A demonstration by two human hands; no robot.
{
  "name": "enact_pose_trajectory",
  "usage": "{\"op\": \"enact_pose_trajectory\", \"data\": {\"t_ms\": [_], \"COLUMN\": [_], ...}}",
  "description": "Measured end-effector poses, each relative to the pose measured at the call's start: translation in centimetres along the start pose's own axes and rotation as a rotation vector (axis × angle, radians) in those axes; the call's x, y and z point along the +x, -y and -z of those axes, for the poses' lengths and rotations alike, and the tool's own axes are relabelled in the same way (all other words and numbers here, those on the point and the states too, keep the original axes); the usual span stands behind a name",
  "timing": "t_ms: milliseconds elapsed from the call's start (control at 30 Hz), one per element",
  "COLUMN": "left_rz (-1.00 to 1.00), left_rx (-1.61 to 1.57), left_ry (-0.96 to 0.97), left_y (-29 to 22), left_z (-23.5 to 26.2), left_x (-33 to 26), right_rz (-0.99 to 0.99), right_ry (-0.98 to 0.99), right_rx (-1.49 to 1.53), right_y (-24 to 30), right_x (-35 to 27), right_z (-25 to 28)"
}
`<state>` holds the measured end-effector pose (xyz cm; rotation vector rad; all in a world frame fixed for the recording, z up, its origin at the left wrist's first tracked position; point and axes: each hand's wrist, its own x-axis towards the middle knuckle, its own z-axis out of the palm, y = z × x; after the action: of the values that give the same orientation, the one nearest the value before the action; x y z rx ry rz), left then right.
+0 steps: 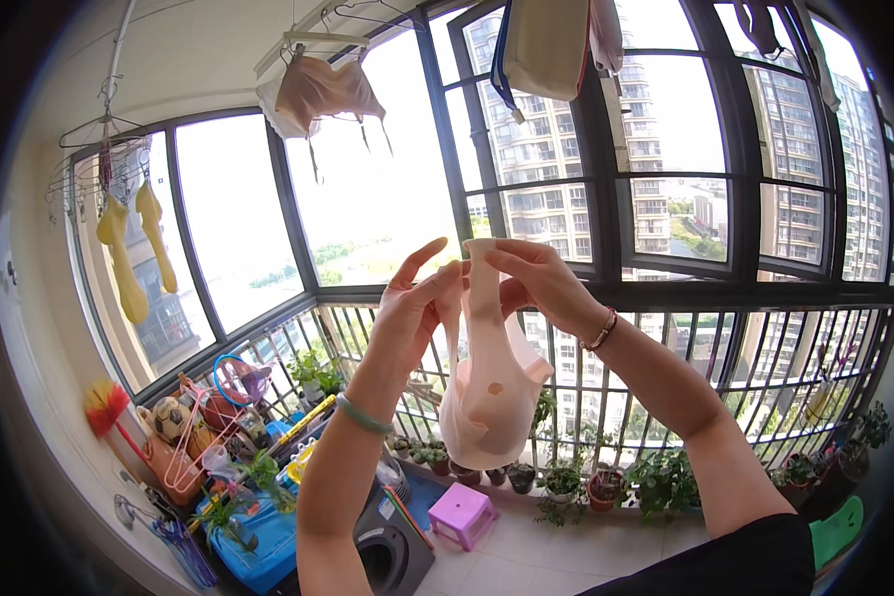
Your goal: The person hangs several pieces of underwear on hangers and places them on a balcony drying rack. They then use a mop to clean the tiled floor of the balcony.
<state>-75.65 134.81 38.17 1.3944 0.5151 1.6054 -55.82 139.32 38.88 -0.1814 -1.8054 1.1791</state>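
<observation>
A pale pink bra (492, 417) hangs in front of me at the middle of the view, with its cup part lowest and its wide straps upward. My right hand (546, 283) pinches the top of one strap between thumb and fingers. On the other side, my left hand (417, 303) is closed on the other strap, its index finger pointing up and away from the thumb. The left hand's inner fingers are partly hidden. A pale green bangle sits on my left wrist, and a thin bracelet on the right.
Overhead hang a beige camisole-like garment (328, 91), a cream bag-like item (541, 50) and yellow socks (121, 260) on a clip hanger. Barred windows lie ahead. Potted plants (606, 487), a purple stool (463, 515), a dark front-loading machine (407, 546) and cluttered blue containers (233, 546) stand below.
</observation>
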Motion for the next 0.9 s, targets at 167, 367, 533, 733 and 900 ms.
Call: {"op": "enact_pose_trajectory", "data": {"t_ms": [167, 367, 533, 733, 900], "left_rz": [-0.151, -0.241, -0.302, -0.418, -0.503], "left_rx": [0.136, 0.113, 0.057, 0.100, 0.052], "left_ry": [-0.055, -0.079, 0.110, 0.301, 0.388], "left_y": [-4.0, -5.5, -8.5, -14.8, -15.7], "left_z": [1.0, 6.7, 10.6, 13.9, 14.8], "left_x": [5.4, 12.0, 19.9, 28.3, 30.1], "right_rz": [0.127, 0.294, 0.534, 0.796, 0.974], "right_ry": [0.052, -0.171, -0.348, -0.205, -0.368], "right_rx": [-0.183, -0.702, -0.458, -0.215, -0.236], "right_y": [2.6, 1.8, 4.3, 9.0, 11.6], "right_x": [8.6, 19.0, 27.9, 38.4, 44.2], "right_z": [-1.0, -0.7, -2.2, -3.4, -4.6]}}
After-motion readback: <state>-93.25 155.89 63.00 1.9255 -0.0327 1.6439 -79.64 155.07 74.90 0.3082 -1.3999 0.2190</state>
